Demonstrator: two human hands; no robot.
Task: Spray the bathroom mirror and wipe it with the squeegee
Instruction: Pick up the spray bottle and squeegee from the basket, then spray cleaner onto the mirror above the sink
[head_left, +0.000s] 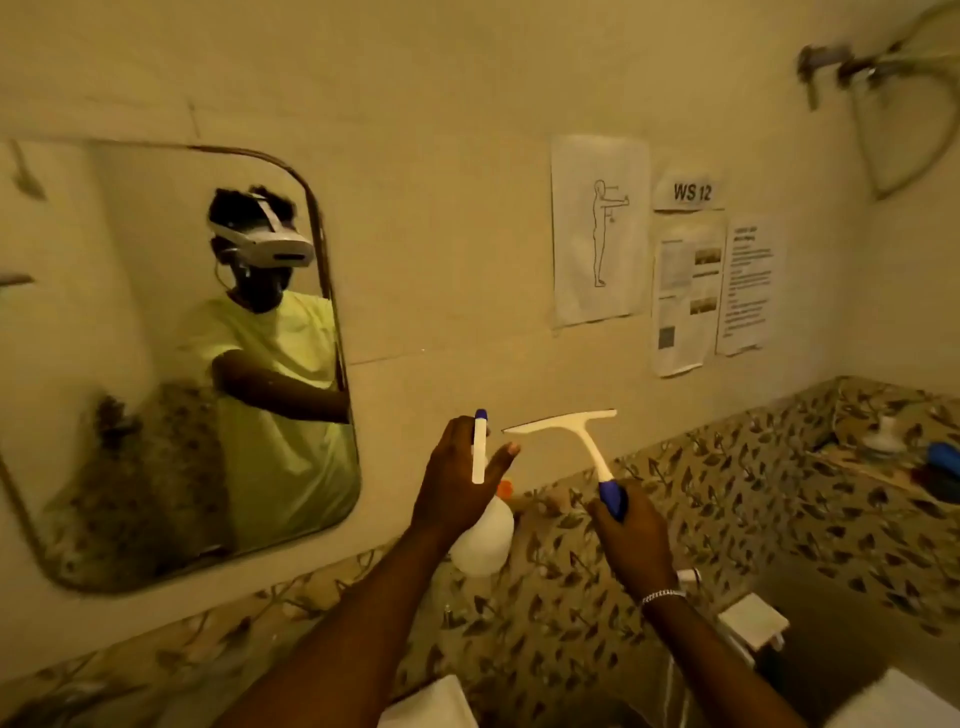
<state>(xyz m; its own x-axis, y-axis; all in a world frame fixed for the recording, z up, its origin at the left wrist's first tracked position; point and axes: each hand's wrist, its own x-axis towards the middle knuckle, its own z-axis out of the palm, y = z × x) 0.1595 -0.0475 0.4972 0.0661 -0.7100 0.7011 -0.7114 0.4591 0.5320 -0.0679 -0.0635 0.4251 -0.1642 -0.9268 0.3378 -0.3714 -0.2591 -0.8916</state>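
Note:
The bathroom mirror (130, 322), with rounded corners, hangs on the wall at the left and reflects a person in a yellow shirt. My left hand (457, 483) is right of the mirror and grips a white spray bottle (485, 540); its white, blue-tipped top sticks up past my fingers. My right hand (631, 535) holds a white squeegee (563, 422) by its blue handle. The blade is raised near the wall, right of the bottle and clear of the mirror.
Paper sheets (600, 228) and a "WS 12" label (691, 192) are stuck on the wall to the right. A leaf-patterned tiled ledge (753, 467) runs below, with small items at its far right. A metal fitting (831, 67) is at the top right. A white box (753, 621) is near my right wrist.

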